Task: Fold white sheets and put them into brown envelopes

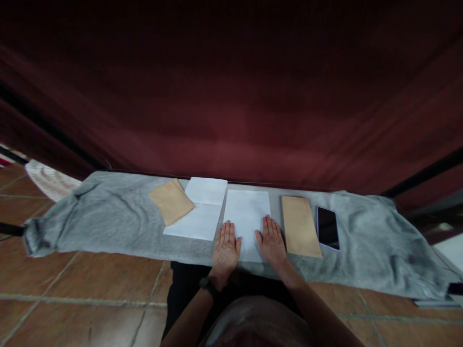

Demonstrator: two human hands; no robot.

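Observation:
A white sheet of paper (pixel 246 212) lies flat in front of me on the grey cloth. My left hand (pixel 226 248) rests flat over its left edge, fingers stretched out, a dark band on the wrist. Over the right edge lies my right hand (pixel 271 242), also flat and open. To the left is a second white sheet (pixel 202 224) with a crease across it. Brown envelopes (pixel 171 202) overlap that sheet's left side. Another brown envelope (pixel 301 226) lies just right of my right hand, apart from it.
A phone (pixel 328 228) with a dark screen and pale case lies right of the single envelope. Grey cloth (pixel 115 212) covers the narrow surface, hanging slightly over its front edge. A dark red fabric panel (pixel 235 120) rises directly behind. Tiled floor (pixel 108 284) shows below.

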